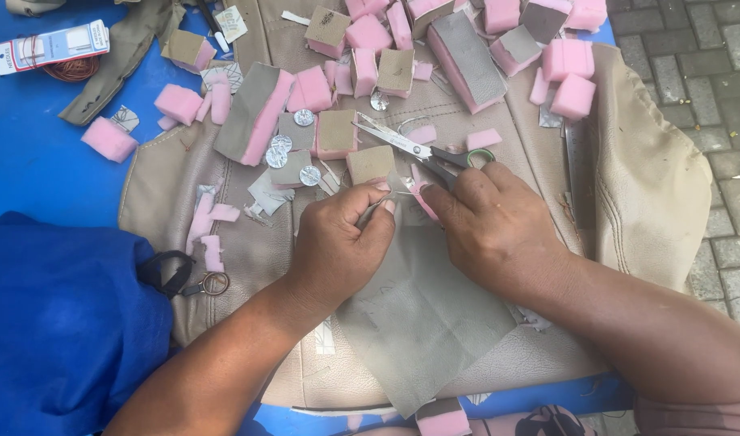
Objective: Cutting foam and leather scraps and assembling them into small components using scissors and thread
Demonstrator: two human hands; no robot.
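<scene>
From the head camera, the left hand is pinching the edge of a grey fabric sheet, which is spreading below both hands, while the right hand is gripping open scissors, perhaps also a pink scrap

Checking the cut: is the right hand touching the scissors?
Touching. The head view shows the right hand with its fingers on the handles of the scissors, blades open.
</scene>
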